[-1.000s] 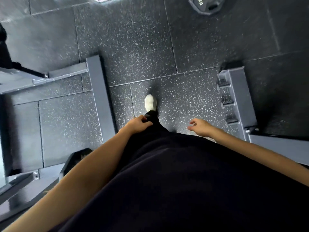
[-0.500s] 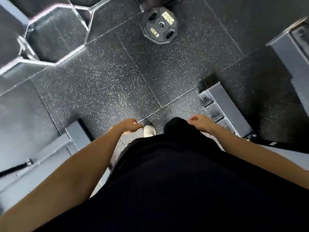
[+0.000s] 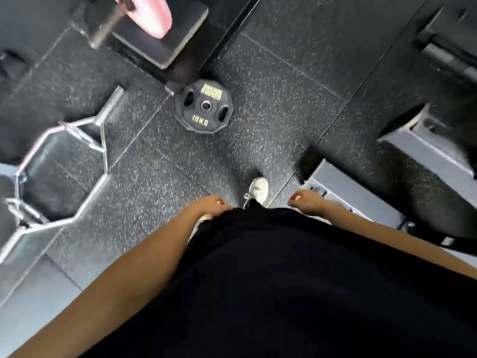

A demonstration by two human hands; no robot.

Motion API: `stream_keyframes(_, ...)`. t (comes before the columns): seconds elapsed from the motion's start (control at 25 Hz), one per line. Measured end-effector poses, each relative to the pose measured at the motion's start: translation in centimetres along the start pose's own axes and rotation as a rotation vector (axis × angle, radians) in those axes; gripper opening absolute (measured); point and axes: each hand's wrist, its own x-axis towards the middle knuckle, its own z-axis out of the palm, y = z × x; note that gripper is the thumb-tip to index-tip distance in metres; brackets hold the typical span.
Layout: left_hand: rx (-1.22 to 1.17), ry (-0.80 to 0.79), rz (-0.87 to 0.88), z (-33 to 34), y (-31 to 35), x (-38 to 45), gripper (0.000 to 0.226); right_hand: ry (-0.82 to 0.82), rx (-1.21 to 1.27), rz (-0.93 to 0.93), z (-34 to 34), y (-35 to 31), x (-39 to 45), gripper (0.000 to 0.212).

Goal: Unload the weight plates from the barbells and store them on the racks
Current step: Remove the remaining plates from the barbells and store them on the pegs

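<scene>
A black 10 kg weight plate [image 3: 204, 109] lies flat on the speckled rubber floor ahead of me. A silver hex bar [image 3: 62, 174] rests on the floor to the left. At the top a pink plate [image 3: 152, 14] sits on a bar sleeve [image 3: 105, 29] over a black block. My left hand [image 3: 206, 205] hangs loosely curled by my hip, holding nothing. My right hand [image 3: 304, 201] is also loosely curled and empty, above a grey rack foot [image 3: 346, 192]. Both hands are well short of the black plate.
Grey steel rack bases stand at the right [image 3: 426, 151] and lower left [image 3: 25, 293]. My white shoe [image 3: 258, 189] steps forward on the floor. A black strip [image 3: 227, 34] runs diagonally at the top.
I have walked forward and the view has swung: the black plate now lies closer, the hex bar and pink plate have come into view. Both hands stay empty at my sides.
</scene>
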Motion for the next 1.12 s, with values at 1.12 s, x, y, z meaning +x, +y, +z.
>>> stream_keyframes(1.12, 0.643, -0.12, 0.244, -59.1, 52.9, 33.0, 0.049, 0.344, 0.697, 0.332, -58.8, -6.0, 29.9, 0.041)
